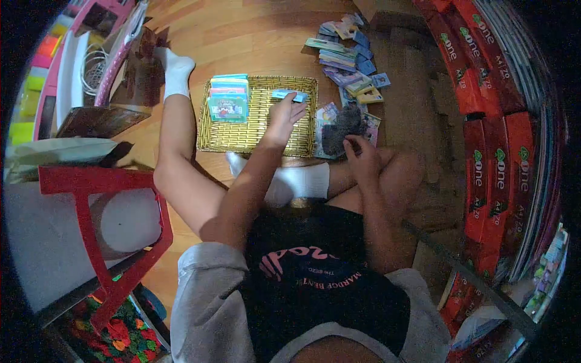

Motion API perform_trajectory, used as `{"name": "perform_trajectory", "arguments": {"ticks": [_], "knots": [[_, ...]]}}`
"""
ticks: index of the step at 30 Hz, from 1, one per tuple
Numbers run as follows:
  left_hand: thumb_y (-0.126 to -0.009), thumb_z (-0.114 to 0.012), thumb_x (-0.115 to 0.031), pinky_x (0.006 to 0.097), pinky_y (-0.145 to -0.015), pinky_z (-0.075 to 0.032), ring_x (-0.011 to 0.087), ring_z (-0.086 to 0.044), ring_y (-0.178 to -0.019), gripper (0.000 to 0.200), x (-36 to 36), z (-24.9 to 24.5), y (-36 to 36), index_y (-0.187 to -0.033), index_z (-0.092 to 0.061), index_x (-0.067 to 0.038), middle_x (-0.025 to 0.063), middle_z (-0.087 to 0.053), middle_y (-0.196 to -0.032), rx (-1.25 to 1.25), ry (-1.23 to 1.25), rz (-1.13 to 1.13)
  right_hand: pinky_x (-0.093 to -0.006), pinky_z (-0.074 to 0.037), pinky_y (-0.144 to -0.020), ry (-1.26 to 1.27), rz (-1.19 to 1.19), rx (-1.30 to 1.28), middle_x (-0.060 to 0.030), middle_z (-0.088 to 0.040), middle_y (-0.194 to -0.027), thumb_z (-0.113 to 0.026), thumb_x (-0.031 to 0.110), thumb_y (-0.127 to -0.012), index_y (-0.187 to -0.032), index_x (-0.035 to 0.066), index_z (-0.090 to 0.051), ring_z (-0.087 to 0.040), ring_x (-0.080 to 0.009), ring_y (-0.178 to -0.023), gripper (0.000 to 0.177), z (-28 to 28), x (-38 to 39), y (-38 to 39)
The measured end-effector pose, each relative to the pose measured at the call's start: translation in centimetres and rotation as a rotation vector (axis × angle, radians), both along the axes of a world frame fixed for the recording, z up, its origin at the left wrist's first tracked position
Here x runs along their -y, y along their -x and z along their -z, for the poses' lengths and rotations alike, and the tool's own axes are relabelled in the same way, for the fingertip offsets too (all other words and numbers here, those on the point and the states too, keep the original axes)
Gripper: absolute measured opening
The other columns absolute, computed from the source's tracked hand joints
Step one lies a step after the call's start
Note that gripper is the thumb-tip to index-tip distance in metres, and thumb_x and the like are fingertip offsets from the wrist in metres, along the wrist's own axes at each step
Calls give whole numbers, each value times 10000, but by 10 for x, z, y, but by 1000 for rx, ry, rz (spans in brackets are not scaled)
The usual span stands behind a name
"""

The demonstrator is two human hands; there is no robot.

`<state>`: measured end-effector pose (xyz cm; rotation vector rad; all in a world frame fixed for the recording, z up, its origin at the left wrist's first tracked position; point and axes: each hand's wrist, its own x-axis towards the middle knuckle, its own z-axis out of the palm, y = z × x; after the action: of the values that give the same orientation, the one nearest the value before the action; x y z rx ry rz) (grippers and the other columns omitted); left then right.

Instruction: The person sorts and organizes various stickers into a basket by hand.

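My left hand [284,118] is over the right half of a woven golden basket [257,136]. A thin light-blue booklet [282,94] is gripped in it, with the thumb on top. Inside the basket's left side, a stack of colourful small booklets [229,109] overlaps in a row. To the right of the basket, my right hand [362,156] has its fingers pinched at the lower edge of a dark grey cloth [340,132]. That cloth partly covers some colourful booklets [326,115] on the floor.
More booklets [339,57] lie in a loose curved row beyond the cloth. Red paper packs [478,151] are stacked along the right. On the left are a red-framed piece [91,230] and a box [100,121]. My white-socked foot [178,69] rests left of the basket.
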<state>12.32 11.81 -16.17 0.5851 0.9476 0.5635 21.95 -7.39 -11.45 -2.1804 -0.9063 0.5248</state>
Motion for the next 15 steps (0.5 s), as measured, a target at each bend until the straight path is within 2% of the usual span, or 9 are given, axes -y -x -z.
{"name": "perform_trajectory", "arguments": {"ticks": [3, 7, 12, 13, 15], "knots": [[-795, -524, -284, 339, -678, -489, 286, -570, -845, 403, 0, -4, -11, -999, -441, 53, 210, -545, -929, -60, -27, 20, -363, -437, -727, -64, -19, 26, -155, -594, -862, -556, 234, -767, -903, 51, -582, -564, -309, -811, 230, 8, 1, -2], [-796, -521, -298, 340, -654, -493, 282, -571, -840, 397, -6, 3, -22, -994, -443, 38, 213, -544, -929, -108, 29, -11, -358, -435, -729, -37, -22, -29, -154, -593, -864, -552, 231, -769, -896, 44, -580, -565, -307, -811, 228, 6, 0, -3], [-800, -516, -299, 322, -566, -478, 255, -571, -723, 377, -15, 10, -32, -981, -448, 25, 160, -546, -868, -131, 15, -49, -355, -437, -728, -77, -28, -33, -151, -595, -859, -549, 220, -770, -895, 44, -578, -566, -308, -803, 218, 10, -1, -5], [-800, -521, -299, 319, -569, -465, 231, -560, -713, 369, -15, 9, -32, -982, -460, 16, 125, -535, -844, -133, 18, -36, -354, -437, -729, -86, -44, -34, -151, -595, -860, -548, 220, -771, -896, 45, -579, -566, -305, -804, 217, 11, -1, -6], [-798, -527, -299, 321, -584, -464, 225, -558, -725, 361, -17, 10, -34, -972, -469, 11, 118, -532, -844, -132, 11, -34, -353, -437, -730, -93, -61, -38, -150, -596, -860, -547, 219, -771, -897, 46, -580, -567, -303, -806, 216, 12, -2, -7]]}}
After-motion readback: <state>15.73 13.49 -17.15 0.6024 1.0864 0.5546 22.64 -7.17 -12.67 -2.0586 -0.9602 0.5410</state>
